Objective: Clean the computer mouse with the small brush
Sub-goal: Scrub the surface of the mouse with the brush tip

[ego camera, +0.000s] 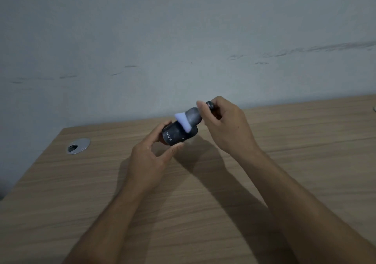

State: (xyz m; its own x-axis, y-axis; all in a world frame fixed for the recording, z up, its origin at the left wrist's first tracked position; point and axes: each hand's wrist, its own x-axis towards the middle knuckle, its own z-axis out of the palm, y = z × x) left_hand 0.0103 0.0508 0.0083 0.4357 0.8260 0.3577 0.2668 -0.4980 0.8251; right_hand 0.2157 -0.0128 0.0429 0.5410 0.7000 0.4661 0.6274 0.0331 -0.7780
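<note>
My right hand (221, 121) is pinching the brush (193, 117) by its dark handle, its white bristles pressing onto the mouse (175, 135). My left hand (150, 152) is clamping the mouse between thumb and fingers, above the desk (81, 192). The brush's long axis is slanting from upper right down to the mouse, so I'm judging the coming stroke should run leftward along its back.

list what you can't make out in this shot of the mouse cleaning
Head view only:
- Brush handle end: wrapped by the right hand.
- Mouse underside and far side: covered by the left hand and the bristles.
- Mouse lettering: too small and blurred.
- Object at the right edge: cut off.
</note>
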